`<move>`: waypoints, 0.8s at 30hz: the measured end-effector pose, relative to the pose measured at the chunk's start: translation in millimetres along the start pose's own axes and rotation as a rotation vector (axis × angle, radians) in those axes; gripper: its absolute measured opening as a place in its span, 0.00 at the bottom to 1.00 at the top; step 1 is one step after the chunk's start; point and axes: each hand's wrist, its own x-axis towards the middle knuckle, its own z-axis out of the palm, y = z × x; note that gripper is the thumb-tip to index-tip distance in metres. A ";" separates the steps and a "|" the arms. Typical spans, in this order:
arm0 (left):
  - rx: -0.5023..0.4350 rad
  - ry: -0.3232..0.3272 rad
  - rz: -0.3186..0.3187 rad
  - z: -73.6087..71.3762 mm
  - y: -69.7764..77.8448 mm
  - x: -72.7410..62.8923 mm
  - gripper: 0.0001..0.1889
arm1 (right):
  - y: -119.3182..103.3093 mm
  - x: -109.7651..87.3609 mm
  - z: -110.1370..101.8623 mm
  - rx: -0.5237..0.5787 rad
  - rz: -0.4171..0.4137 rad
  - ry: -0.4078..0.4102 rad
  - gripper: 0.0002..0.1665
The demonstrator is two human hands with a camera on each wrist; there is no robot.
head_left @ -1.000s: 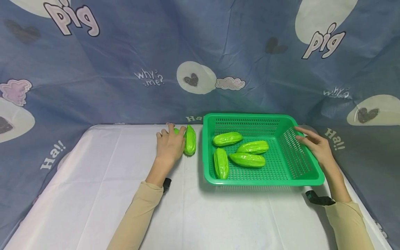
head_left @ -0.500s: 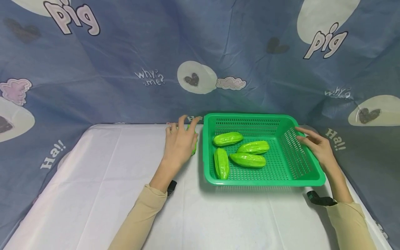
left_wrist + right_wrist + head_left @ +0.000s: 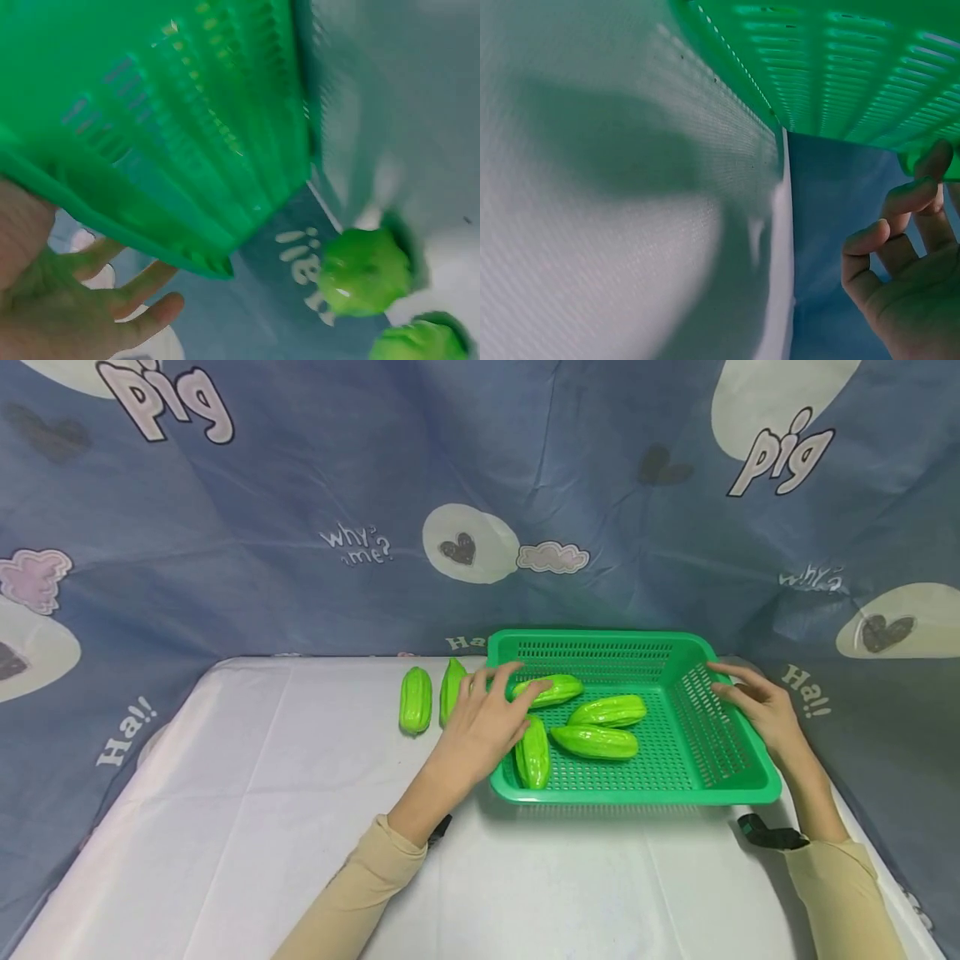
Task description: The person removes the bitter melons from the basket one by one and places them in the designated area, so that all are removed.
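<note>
My left hand (image 3: 487,722) is over the left rim of the green slotted plastic basket (image 3: 630,797), its fingers spread and holding nothing. The left wrist view has its fingers (image 3: 142,289) apart, right by the rim. At the right side, my right hand (image 3: 768,714) holds the basket's rim, fingers curled at its edge in the right wrist view. Several glossy green ridged gourds (image 3: 596,742), like bitter melons, lie in the basket's left and middle. Two more stay on the table left of it: one gourd (image 3: 416,700) fully visible, the other gourd (image 3: 452,685) partly behind my left hand.
A white cloth (image 3: 300,827) covers the table. Behind it hangs a blue printed sheet (image 3: 300,593), close to the table's back edge and the basket's far wall.
My left hand has moved right, from the gourds on the table to the basket's left rim, uncovering the left gourd. The right hand and basket have stayed put.
</note>
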 end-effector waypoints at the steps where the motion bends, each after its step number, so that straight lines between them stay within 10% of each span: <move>1: 0.002 -0.006 0.026 0.7 3.2 0.1 0.31 | -0.7 -0.3 0.2 0.004 0.000 -0.001 0.27; 24: 0.084 -0.289 0.120 3.1 40.7 8.7 0.33 | -4.6 -3.5 1.8 0.034 0.000 -0.001 0.27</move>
